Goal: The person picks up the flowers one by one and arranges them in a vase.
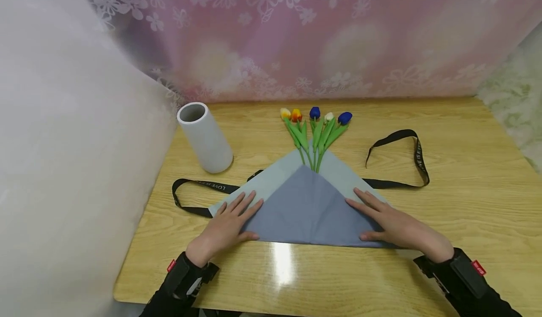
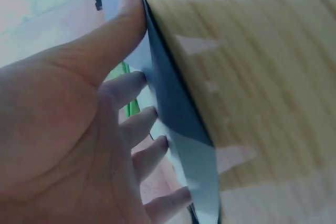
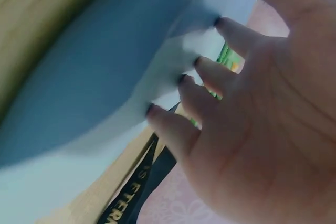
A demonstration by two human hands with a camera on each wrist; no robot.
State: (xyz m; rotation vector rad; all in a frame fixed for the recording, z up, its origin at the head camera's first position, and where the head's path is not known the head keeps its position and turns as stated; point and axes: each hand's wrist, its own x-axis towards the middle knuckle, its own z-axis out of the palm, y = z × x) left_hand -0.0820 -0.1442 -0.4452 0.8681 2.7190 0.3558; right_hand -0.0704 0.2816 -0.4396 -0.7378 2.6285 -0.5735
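Note:
A sheet of wrapping paper (image 1: 292, 213), blue with a pale border, lies folded into a triangle on the table. Artificial tulips (image 1: 317, 136) in white, orange and blue stick out from its top point, their lower stems hidden under the fold. My left hand (image 1: 224, 227) rests on the paper's left part with fingers spread, the thumb near the folded lower edge. On the right part lies my right hand (image 1: 394, 223), its fingers likewise spread and straight. Beneath the paper runs a black printed ribbon (image 1: 419, 159), its ends looping out at both sides.
A white cylindrical vase (image 1: 207, 140) stands upright at the back left of the wooden table (image 1: 466, 213). Behind the table hangs a pink floral curtain (image 1: 296, 39). A white surface (image 1: 76, 143) borders the left side.

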